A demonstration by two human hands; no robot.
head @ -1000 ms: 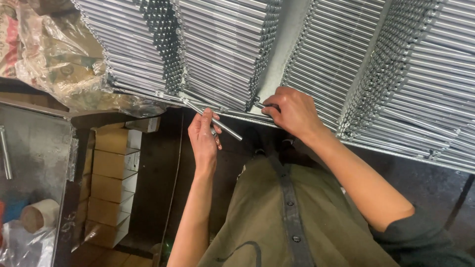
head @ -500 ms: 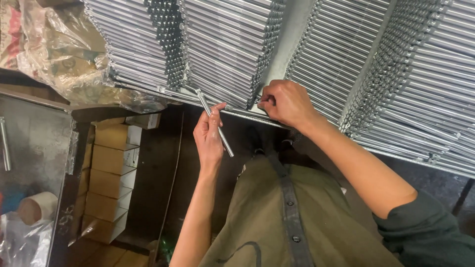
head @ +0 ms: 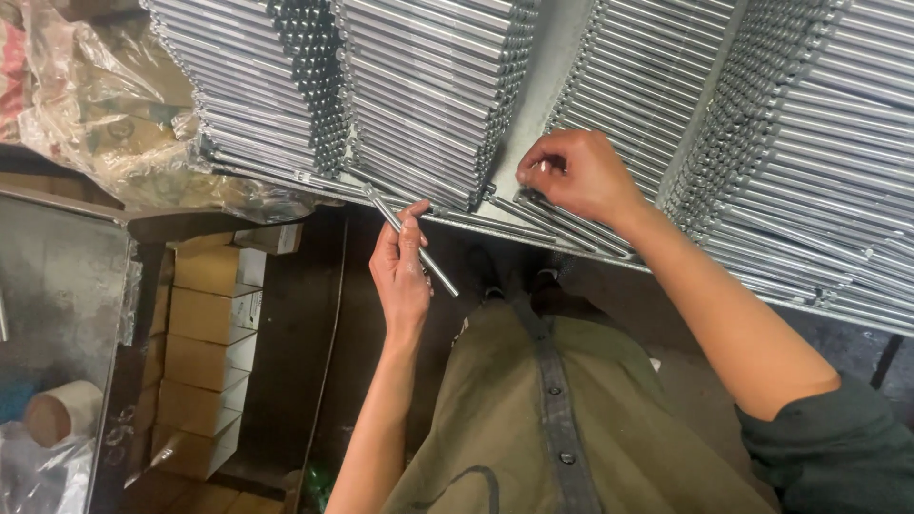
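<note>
My left hand [head: 402,271] holds a thin silver metal rod [head: 440,276] between thumb and fingers; the rod slants from upper left to lower right, just below the bench edge. My right hand [head: 578,174] rests on loose rods [head: 557,221] lying at the near edge of the bench, its fingers pinched on a rod end. Stacks of identical metal rods [head: 428,105] fill the bench in neat rows, with more stacks [head: 819,181] to the right of my right arm.
Crumpled clear plastic bags [head: 105,124] lie at the upper left. A metal tray [head: 57,295] with a roll of tape [head: 59,411] sits at left. Cardboard boxes [head: 205,333] are stacked on the floor below the bench. My olive apron [head: 562,428] fills the lower middle.
My left hand has lowered slightly with its rod and turned it steeper. My right hand has shifted right along the bench edge, onto the loose rods.
</note>
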